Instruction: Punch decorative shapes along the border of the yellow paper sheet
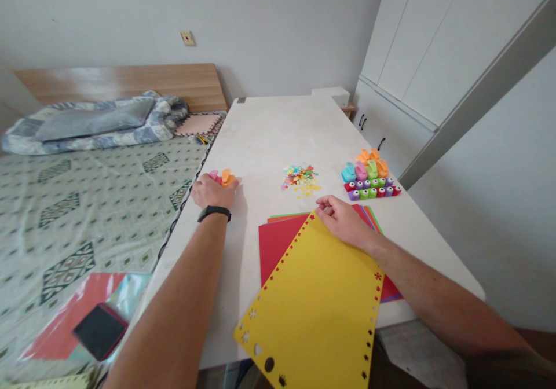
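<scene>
White table point(278, 146) in a bedroom, and your left hand point(212, 192) is closed around an orange punch point(226, 176), with a pink one point(214, 175) just past your knuckles. Your right hand point(343, 221) pinches the top corner of a yellow sheet point(313, 302), apparently holding it up off the red paper pile point(278, 244) so its punched border shows. Ahead of that hand sit paper confetti point(299, 180) and, further right, tidy rows of punches point(371, 175), handy to grab.
</scene>
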Demonstrator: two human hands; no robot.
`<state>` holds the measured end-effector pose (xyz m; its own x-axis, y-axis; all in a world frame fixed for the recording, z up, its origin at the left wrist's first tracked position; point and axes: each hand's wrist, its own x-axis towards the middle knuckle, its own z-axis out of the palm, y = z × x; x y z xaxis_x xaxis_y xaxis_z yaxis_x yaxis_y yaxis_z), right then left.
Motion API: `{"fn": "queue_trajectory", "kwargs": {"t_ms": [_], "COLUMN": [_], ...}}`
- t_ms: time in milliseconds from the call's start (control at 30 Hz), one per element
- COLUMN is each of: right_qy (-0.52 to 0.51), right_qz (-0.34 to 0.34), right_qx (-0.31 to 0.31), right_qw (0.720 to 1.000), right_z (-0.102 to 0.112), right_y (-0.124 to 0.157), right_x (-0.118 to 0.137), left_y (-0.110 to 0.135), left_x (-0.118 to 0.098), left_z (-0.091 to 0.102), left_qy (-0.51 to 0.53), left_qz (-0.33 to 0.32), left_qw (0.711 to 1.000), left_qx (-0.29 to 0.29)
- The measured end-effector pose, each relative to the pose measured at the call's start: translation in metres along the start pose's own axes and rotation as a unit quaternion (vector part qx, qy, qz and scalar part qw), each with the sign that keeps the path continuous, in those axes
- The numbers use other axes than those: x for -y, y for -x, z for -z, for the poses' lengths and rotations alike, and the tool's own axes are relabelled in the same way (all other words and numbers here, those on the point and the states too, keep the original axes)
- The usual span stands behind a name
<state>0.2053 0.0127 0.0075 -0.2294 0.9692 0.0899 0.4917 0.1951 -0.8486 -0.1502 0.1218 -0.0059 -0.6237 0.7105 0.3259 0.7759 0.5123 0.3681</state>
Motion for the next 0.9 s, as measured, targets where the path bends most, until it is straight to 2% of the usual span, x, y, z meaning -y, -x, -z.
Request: {"fn": "queue_trajectory", "kwargs": {"t_ms": [200,600,767,833,900], "right_qy": [-0.006,-0.005,-0.003,-0.004,-0.003], "right_qz": [0.003,0.004,0.013,0.012,0.007], "right_qx": [0.003,0.001,-0.002,-0.001,0.000], "right_qw": [1.000,1.000,1.000,1.000,1.000], "right_z": [0.001,0.001,0.001,0.002,0.003], "right_y": [0.001,0.001,0.001,0.001,0.002], "right_x": [0.001,0.002,0.004,0.005,0.006], "left_y": [0.002,0.016,0.029,0.039,0.051], "left_x": [-0.002,-0.011,-0.029,-0.041,-0.054], "left_z": [0.003,0.013,0.027,0.039,0.051], "left_qy": [-0.005,0.010,0.067,0.100,0.134], "left_qz": [-0.014,0.020,0.009,-0.012,-0.043], "left_qw": [1.000,1.000,0.996,0.992,0.989], "left_qx": [0.018,0.011,-0.061,-0.071,-0.055]}}
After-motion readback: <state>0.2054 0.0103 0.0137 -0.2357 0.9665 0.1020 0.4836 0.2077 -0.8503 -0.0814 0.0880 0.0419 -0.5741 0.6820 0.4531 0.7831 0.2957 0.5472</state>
